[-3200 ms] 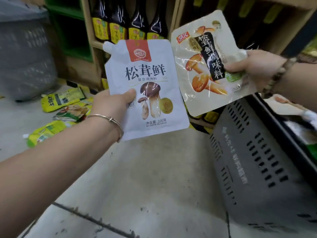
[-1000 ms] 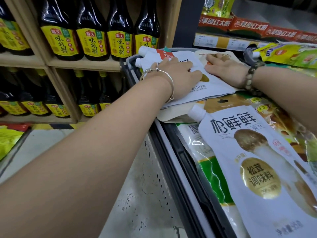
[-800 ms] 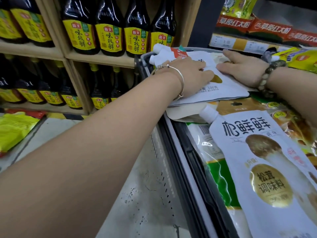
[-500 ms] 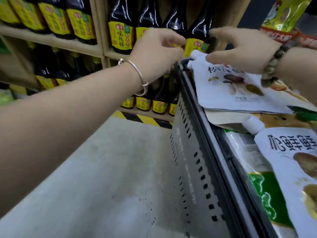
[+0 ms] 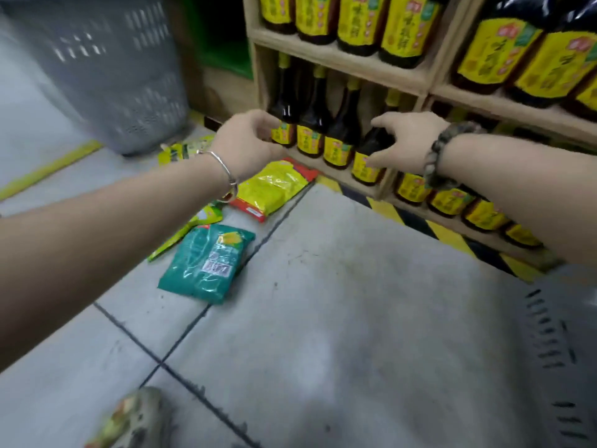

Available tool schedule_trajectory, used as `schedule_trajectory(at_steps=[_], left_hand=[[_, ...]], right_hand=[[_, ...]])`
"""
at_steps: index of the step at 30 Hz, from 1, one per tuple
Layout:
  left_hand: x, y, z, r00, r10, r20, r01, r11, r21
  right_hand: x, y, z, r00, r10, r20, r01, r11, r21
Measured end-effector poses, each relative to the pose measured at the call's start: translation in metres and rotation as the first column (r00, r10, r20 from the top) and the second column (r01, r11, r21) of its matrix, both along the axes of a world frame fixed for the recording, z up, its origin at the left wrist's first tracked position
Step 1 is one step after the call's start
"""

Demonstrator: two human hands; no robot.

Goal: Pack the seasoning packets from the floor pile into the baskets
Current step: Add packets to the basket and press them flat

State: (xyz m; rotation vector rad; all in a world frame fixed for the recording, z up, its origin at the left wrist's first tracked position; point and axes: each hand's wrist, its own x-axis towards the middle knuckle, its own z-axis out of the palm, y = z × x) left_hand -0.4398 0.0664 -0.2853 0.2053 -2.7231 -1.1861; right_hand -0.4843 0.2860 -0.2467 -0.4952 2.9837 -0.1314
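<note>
Seasoning packets lie on the grey floor at the left: a green packet (image 5: 206,263), a yellow packet with a red edge (image 5: 273,189), and more yellow-green ones (image 5: 182,150) behind my left forearm. My left hand (image 5: 247,142) and my right hand (image 5: 405,137) hang in the air above the floor, in front of the bottle shelf, both empty with fingers loosely curled. A grey basket (image 5: 106,66) stands at the far left. The wall of a second grey basket (image 5: 562,350) shows at the right edge; its contents are out of view.
A wooden shelf (image 5: 342,59) full of dark sauce bottles (image 5: 342,130) with yellow labels runs along the back. Yellow-black hazard tape (image 5: 420,221) marks its foot. A shoe (image 5: 135,418) shows at the bottom left.
Both hands let go of the white mushroom pouches in the right basket and swung left over the floor. The view turned from the basket to the floor pile.
</note>
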Motion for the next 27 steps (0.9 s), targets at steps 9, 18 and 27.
schedule_trajectory(at_steps=[9, 18, 27], left_hand=[[0.008, -0.132, -0.102, 0.97, 0.016, 0.244, -0.012, 1.0, -0.016], [0.014, -0.192, -0.201, 0.922, -0.021, 0.387, 0.055, 0.996, -0.076], [0.005, -0.215, -0.237, 0.939, 0.108, 0.326, -0.098, 0.994, -0.047]], right_hand=[[-0.006, -0.147, -0.122, 0.967, -0.037, 0.251, 0.103, 0.962, -0.254], [0.014, -0.225, -0.231, 0.712, -0.25, 0.656, 0.552, 0.776, -0.304], [0.025, -0.252, -0.274, 0.477, -0.478, 0.738, 0.825, 0.532, -0.189]])
